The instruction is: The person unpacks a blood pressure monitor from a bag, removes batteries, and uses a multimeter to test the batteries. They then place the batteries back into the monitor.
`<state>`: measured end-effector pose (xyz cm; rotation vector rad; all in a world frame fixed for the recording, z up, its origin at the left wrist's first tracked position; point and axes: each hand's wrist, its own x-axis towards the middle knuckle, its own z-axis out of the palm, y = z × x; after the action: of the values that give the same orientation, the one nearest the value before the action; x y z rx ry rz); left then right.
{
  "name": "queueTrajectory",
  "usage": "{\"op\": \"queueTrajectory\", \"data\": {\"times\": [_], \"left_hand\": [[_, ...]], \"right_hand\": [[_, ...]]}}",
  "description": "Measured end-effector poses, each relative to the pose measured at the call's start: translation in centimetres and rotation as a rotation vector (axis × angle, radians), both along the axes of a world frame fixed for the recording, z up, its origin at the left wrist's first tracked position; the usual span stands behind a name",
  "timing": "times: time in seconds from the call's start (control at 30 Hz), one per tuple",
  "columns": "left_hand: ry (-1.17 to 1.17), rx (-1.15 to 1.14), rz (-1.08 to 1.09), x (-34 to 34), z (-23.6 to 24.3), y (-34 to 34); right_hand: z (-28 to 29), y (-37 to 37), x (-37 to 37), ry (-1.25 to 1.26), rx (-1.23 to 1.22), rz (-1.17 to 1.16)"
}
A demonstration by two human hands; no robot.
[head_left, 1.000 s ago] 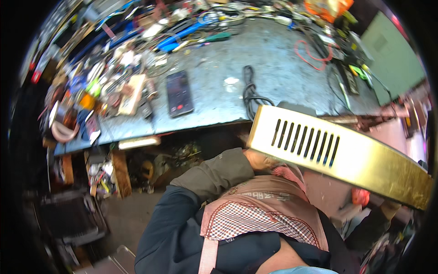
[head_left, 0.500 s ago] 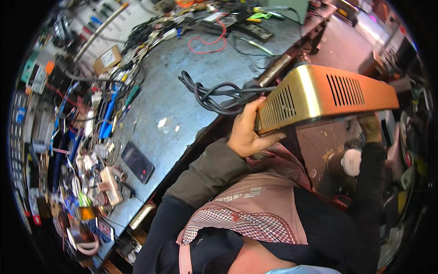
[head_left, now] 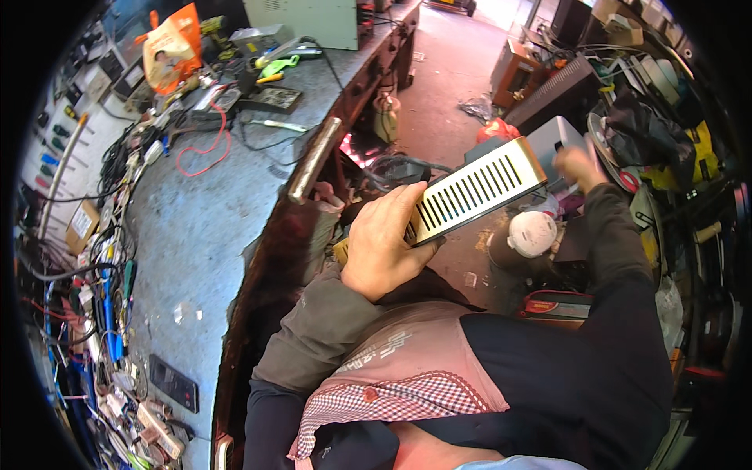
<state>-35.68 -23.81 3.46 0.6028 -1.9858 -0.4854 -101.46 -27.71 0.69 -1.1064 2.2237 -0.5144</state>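
Observation:
My left hand [head_left: 380, 239] grips the near end of a brass-coloured appliance [head_left: 470, 188] with long vent slots, held over the floor beside the bench. A coiled black cable [head_left: 399, 168] shows behind it. My right hand [head_left: 578, 168] has curled fingers just past the appliance's far end, against a grey object [head_left: 548, 129]; what it grips is unclear.
The blue-topped bench [head_left: 196, 258] at left bears cables, tools, a phone [head_left: 172, 384] and an orange bag [head_left: 172, 51]. The reddish floor [head_left: 446, 86] runs away ahead. Old equipment [head_left: 548, 94] is piled at right; a white-topped cylinder [head_left: 531, 233] stands below the appliance.
The view has turned right, from the bench toward the floor aisle. The appliance has swung off the bench edge with its cable, and my right hand has moved up beyond its far end.

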Motion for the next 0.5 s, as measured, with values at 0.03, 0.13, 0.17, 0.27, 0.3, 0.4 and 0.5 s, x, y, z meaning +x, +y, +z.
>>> {"op": "queueTrajectory", "data": {"times": [0.03,0.13,0.17,0.27,0.3,0.4,0.5], "left_hand": [[-0.066,0.021,0.061,0.2,-0.5,-0.1],[-0.176,0.062,0.012,-2.8,-2.0,-1.3],[-0.192,0.053,-0.009,-3.8,-2.9,-1.9],[-0.321,0.062,-0.054,-6.3,-4.3,-2.7],[-0.369,0.119,-0.070,-7.7,-4.0,-2.0],[-0.479,0.086,-0.213,-10.6,-4.8,-2.0],[-0.460,-0.024,-0.272,-13.5,-6.3,-1.6]], "right_hand": [[4.5,-2.9,6.7,-0.094,-0.295,0.081],[16.3,1.1,20.7,-0.227,-0.628,0.625],[16.7,1.4,23.5,-0.216,-0.569,0.794],[14.1,2.9,32.0,0.312,-0.574,1.271],[13.2,3.3,32.7,0.453,-0.341,1.325],[8.4,4.3,32.6,0.516,0.078,1.283],[3.3,6.7,28.9,0.371,-0.103,1.145]]}}
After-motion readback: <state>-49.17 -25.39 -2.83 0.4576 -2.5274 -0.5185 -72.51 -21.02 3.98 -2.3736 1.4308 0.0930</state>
